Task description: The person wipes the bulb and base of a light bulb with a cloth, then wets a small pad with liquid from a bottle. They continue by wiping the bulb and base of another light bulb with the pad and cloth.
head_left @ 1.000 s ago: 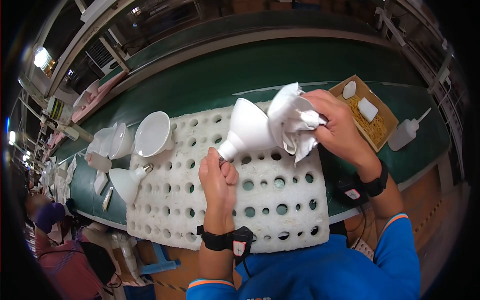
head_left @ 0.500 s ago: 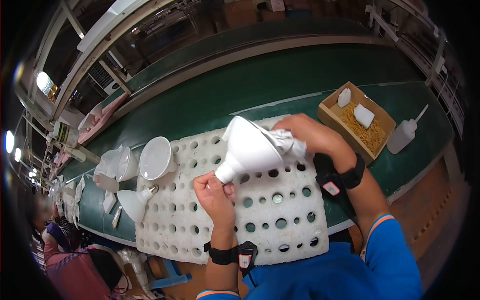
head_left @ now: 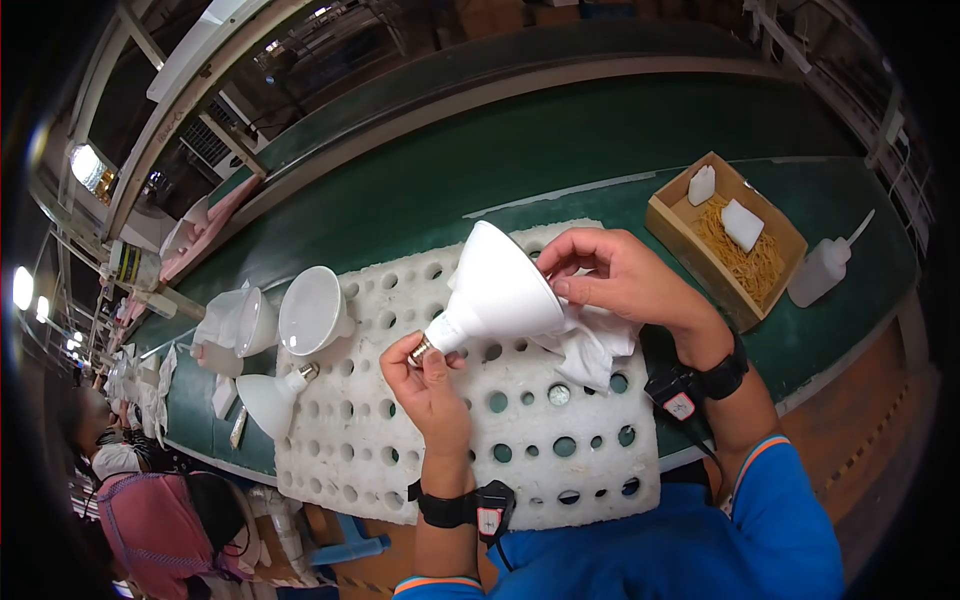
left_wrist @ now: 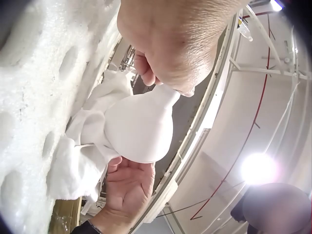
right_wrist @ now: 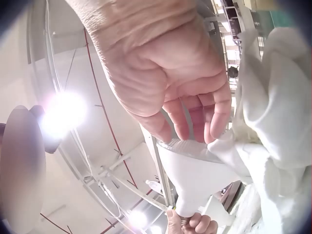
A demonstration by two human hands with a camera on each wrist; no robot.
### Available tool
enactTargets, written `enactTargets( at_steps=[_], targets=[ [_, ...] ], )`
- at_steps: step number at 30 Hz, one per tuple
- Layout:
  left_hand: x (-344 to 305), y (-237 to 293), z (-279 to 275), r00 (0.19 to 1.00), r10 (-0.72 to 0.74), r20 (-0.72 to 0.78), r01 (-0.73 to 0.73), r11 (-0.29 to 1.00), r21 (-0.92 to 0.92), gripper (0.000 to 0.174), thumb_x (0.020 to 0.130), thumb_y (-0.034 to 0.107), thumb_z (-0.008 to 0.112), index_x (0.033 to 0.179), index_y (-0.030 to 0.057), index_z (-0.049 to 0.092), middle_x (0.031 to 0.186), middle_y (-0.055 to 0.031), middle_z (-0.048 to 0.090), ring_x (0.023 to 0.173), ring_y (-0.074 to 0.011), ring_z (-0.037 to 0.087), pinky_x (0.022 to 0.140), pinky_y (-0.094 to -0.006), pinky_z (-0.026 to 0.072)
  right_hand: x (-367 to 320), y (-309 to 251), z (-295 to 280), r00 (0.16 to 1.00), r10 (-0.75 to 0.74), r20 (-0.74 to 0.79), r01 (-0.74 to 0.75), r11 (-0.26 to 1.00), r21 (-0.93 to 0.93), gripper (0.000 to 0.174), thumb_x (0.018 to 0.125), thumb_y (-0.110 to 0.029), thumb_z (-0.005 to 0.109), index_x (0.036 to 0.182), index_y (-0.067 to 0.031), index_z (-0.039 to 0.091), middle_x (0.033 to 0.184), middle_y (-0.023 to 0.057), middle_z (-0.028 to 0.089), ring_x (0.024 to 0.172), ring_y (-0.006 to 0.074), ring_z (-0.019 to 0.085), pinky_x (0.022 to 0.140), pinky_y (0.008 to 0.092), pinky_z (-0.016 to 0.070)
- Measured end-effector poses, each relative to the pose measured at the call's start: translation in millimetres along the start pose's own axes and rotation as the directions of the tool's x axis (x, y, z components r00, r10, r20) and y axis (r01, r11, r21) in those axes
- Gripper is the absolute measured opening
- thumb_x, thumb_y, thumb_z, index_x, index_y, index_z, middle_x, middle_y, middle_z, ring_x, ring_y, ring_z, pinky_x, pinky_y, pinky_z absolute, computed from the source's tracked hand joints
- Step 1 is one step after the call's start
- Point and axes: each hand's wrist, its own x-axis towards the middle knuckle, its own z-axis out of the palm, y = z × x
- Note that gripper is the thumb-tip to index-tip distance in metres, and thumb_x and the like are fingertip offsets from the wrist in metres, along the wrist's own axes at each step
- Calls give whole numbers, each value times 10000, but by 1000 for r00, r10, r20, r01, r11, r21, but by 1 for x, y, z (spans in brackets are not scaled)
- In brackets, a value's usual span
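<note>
A white reflector bulb (head_left: 495, 290) is held tilted over a perforated foam board (head_left: 530, 470). My left hand (head_left: 430, 390) grips it by the metal screw base, thumb and fingers round the base. At the wide end, my right hand (head_left: 625, 275) has loosely bent fingers at the rim. In the right wrist view its fingertips (right_wrist: 165, 132) reach the edge of the bulb's face (right_wrist: 190, 148). A crumpled white cloth (head_left: 595, 350) lies below the right hand on the board; it shows beside the bulb (left_wrist: 141, 124) in the left wrist view.
Left on the board and green bench are more bulbs (head_left: 312, 312), one lying on its side (head_left: 270, 402). At right stand a cardboard box (head_left: 765, 210) of yellow strands with white blocks, and a spouted bottle (head_left: 820, 272). Another person (head_left: 155, 530) sits far left.
The right hand has let go of the cloth, which has dropped onto the board, and is now at the bulb's rim. The left hand has kept its grip; the metal base now shows between its fingers.
</note>
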Motion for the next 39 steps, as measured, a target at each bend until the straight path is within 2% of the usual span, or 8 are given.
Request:
enactTargets(
  at_steps=[5, 8, 11, 20, 26, 29, 32, 39],
  targets=[
    [3, -6, -1, 996, -84, 3, 84, 995, 61, 248, 980, 227, 429, 1133, 32, 415, 807, -42, 477, 645, -88, 461, 586, -222, 402, 3, 12, -2, 996, 90, 27, -92, 991, 101, 302, 777, -95, 640, 1060, -11, 576, 971, 63, 598, 851, 116, 583, 800, 255, 477],
    [4, 4, -3, 925, -377, -40, 379, 922, 77, 320, 995, 327, 362, 1077, 30, 448, 672, 2, 427, 521, -57, 370, 470, -199, 318, 3, 20, 1, 996, 61, 63, -63, 997, 35, 329, 751, -107, 670, 1051, -14, 571, 977, 67, 595, 843, 120, 587, 793, 252, 480],
    [4, -1, -4, 897, -423, -128, 437, 892, 115, 392, 996, 394, 314, 1030, 32, 460, 582, 42, 351, 452, -36, 268, 408, -199, 227, 3, 22, 6, 995, 57, 79, -55, 998, -28, 319, 738, -113, 680, 1024, -19, 574, 963, 63, 595, 840, 122, 591, 789, 252, 481],
    [4, -1, -6, 913, -408, -22, 408, 913, 12, 300, 995, 335, 360, 1059, 50, 432, 647, 21, 393, 496, -37, 331, 437, -189, 258, 1, 14, 5, 990, 133, 53, -130, 990, -53, 422, 674, -103, 658, 1074, -21, 552, 979, 76, 583, 868, 141, 611, 794, 257, 486],
    [2, -10, 0, 997, -53, 55, 44, 987, 156, 269, 995, 263, 375, 1165, 57, 393, 766, -9, 447, 618, -57, 440, 527, -180, 354, 4, 21, 2, 998, 58, 11, -58, 998, -9, 537, 673, -92, 641, 1188, -31, 500, 1010, 84, 558, 900, 156, 605, 818, 271, 484],
    [3, -6, 6, 998, -61, 20, 57, 987, 152, 296, 992, 290, 382, 1165, 50, 400, 733, -2, 442, 590, -54, 419, 508, -181, 337, 3, 18, 2, 997, 69, 24, -69, 998, 1, 520, 686, -92, 643, 1184, -33, 504, 989, 73, 559, 901, 150, 593, 825, 273, 482],
    [3, 5, -2, 917, -394, -56, 397, 914, 80, 318, 986, 321, 395, 1143, 45, 414, 700, 3, 432, 570, -54, 398, 496, -179, 317, 3, 17, 4, 997, 59, 50, -59, 998, -6, 474, 695, -94, 652, 1145, -31, 516, 973, 63, 561, 884, 140, 580, 820, 266, 480],
    [1, -3, -8, 948, -318, 16, 318, 947, 40, 319, 979, 321, 414, 1135, 42, 415, 763, -10, 447, 633, -67, 421, 551, -195, 349, -1, 15, 6, 997, 66, 26, -65, 998, -12, 320, 688, -73, 663, 983, -24, 549, 931, 50, 580, 848, 128, 571, 775, 247, 479]
  ],
)
